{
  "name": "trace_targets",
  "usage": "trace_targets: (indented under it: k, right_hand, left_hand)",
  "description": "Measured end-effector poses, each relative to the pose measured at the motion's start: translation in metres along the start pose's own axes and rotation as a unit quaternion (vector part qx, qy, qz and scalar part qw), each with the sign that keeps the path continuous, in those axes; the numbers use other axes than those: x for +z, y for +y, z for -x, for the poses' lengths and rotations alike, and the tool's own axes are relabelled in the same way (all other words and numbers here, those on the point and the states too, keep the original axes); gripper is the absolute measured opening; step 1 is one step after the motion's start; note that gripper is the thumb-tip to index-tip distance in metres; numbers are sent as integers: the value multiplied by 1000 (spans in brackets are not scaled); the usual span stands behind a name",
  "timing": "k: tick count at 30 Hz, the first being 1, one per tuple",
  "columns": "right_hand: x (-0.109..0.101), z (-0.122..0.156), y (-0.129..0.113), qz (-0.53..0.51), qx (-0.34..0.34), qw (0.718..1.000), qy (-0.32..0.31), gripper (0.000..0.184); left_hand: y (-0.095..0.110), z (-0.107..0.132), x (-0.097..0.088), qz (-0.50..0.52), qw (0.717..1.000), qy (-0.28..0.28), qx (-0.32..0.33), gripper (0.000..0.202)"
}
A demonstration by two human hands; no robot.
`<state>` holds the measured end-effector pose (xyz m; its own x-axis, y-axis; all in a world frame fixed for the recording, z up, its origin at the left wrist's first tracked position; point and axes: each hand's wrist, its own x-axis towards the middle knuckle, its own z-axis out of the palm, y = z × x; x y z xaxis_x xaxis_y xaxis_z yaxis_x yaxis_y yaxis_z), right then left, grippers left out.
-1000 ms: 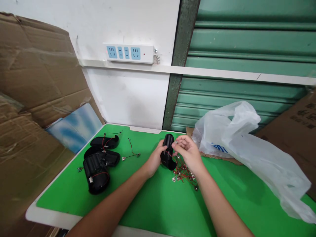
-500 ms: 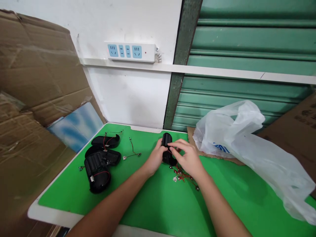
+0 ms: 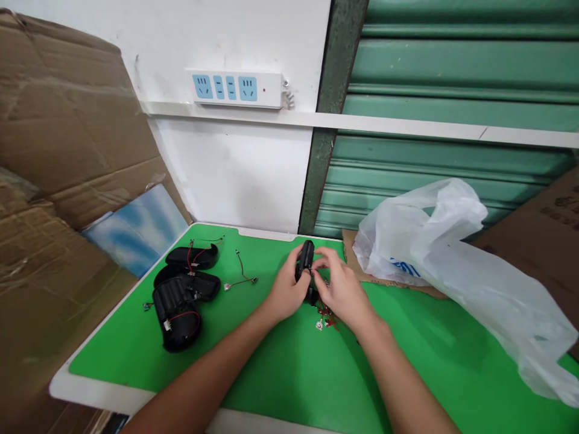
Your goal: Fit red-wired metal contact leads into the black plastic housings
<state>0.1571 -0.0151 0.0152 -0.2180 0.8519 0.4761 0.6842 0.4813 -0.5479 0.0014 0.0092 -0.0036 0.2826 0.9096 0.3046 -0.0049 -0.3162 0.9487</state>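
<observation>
My left hand (image 3: 287,288) is closed around a black plastic casing (image 3: 307,255), held up over the green mat with its ribbed part tilted. On the casing's right side is my right hand (image 3: 340,286), its fingers bent and pinched against the edge; what sits between those fingertips is hidden. Beneath the hands lies a small pile of red-wired parts (image 3: 326,319) with little metal ends, partly covered by the right hand. Several similar black casings (image 3: 183,328), some with thin red wires, rest at the left of the mat.
A loose wired part (image 3: 243,280) lies between the casings and my left hand. At right, a white plastic bag (image 3: 420,241) rests on cardboard. A large cardboard box (image 3: 72,120) borders the left side. On the back wall is a power strip (image 3: 235,88).
The casing has been turned in my left hand, whose thumb now lies over its front. My right hand's fingers have shifted from its face to its right edge. The view moved slightly.
</observation>
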Motion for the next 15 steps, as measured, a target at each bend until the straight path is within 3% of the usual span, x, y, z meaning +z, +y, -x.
trace_targets:
  k: [15]
  right_hand:
    - [0, 2, -2, 35, 22, 999, 2, 46]
  left_hand:
    - [3, 1, 2, -4, 1000, 2, 8, 58]
